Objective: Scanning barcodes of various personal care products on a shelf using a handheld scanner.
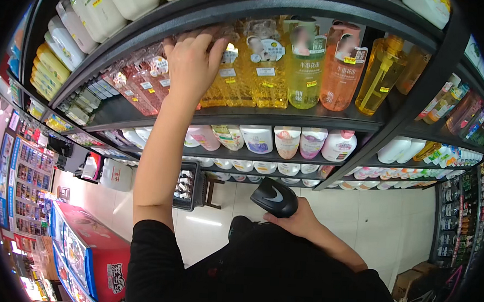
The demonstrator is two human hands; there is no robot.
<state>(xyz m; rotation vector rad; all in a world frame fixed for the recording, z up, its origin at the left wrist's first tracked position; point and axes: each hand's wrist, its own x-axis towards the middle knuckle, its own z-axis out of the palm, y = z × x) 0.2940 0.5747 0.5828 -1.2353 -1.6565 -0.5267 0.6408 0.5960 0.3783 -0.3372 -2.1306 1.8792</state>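
My left hand point(193, 60) reaches up to the upper shelf, over the tops of clear bottles. Its fingertips are hidden behind the caps, so whether it grips one cannot be told. Right of it stand bottles of amber liquid point(270, 89), with yellow price stickers; left of it are pink-red bottles point(141, 84). Further right are a yellow-green bottle point(305, 86), an orange-pink bottle point(342, 86) and a golden pump bottle point(379, 82). Low in front of my body, my right hand point(302, 219) holds a black handheld barcode scanner point(276, 198).
Below, white and pastel bottles point(257, 139) line the lower shelves. A dark basket of bottles point(189, 185) stands beside a small stool point(214, 194) on the tiled floor point(346, 205). A red chest freezer point(107, 246) is at lower left, and cardboard boxes point(409, 280) at lower right.
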